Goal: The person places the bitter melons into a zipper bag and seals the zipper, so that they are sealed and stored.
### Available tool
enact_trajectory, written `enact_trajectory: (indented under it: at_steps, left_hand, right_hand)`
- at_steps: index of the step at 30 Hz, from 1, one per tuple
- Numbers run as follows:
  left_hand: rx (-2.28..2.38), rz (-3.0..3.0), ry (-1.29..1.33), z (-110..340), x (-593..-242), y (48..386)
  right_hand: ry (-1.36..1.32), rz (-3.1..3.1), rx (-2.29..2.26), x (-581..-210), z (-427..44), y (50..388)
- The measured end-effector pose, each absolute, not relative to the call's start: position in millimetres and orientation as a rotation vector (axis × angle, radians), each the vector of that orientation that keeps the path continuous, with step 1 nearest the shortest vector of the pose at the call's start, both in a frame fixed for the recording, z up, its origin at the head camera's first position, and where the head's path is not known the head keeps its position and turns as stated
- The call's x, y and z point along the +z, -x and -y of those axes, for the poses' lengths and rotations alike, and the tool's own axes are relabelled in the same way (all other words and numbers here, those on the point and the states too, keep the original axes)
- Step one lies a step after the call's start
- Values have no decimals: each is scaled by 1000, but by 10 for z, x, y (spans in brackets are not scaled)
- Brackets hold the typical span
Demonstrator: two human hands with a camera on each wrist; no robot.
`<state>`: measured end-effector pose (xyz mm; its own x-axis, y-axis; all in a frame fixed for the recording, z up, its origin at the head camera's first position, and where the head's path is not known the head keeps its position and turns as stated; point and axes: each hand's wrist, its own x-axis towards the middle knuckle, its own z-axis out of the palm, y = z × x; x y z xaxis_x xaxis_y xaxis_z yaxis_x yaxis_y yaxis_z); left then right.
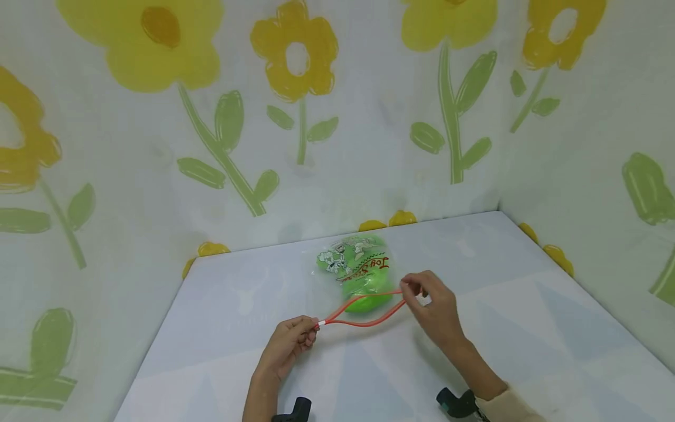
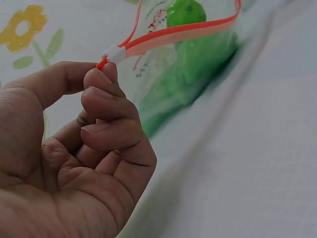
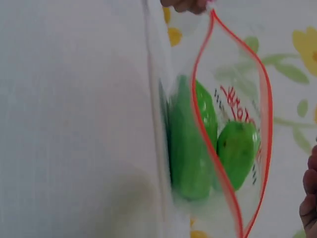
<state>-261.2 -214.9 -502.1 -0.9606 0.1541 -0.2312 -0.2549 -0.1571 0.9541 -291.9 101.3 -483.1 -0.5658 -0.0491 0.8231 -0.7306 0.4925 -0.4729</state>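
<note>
A clear zip bag (image 1: 352, 258) with printed lettering stands on the table, its red zipper rim (image 1: 369, 323) parted into a loop. My left hand (image 1: 287, 346) pinches the left end of the zipper between thumb and index finger, at the white slider (image 2: 114, 53). At the right end, my right hand (image 1: 435, 308) pinches the rim between thumb and fingers. Inside the bag lie smooth green objects, one rounded (image 3: 238, 151) and one longer (image 3: 190, 153); their kind is unclear. In the right wrist view the right fingers (image 3: 310, 186) show only at the edge.
The white table (image 1: 221, 310) has a pale triangle pattern. Behind and beside it stand walls (image 1: 358, 170) printed with yellow flowers. A black wrist device (image 1: 457, 403) sits at the right wrist, another (image 1: 295, 411) at the left.
</note>
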Motion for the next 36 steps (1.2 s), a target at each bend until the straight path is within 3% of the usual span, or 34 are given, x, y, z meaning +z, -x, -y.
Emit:
enact_trajectory:
  at_steps: [5, 9, 16, 36]
  left_hand:
    - [2236, -1836, 147, 2148, -5047, 2600]
    - [2248, -1853, 169, 2140, -5059, 2577]
    - [2290, -1839, 138, 2050, -5096, 2548]
    - [2307, -1787, 20, 2077, -5027, 2584]
  right_hand:
    - [-1018, 1986, 843, -4704, -538, 2781]
    - [-1149, 2022, 724, -4677, -208, 2701]
    - [-1108, 2166, 532, -4763, 96, 2725]
    - [-1151, 2003, 488, -4876, 194, 2865]
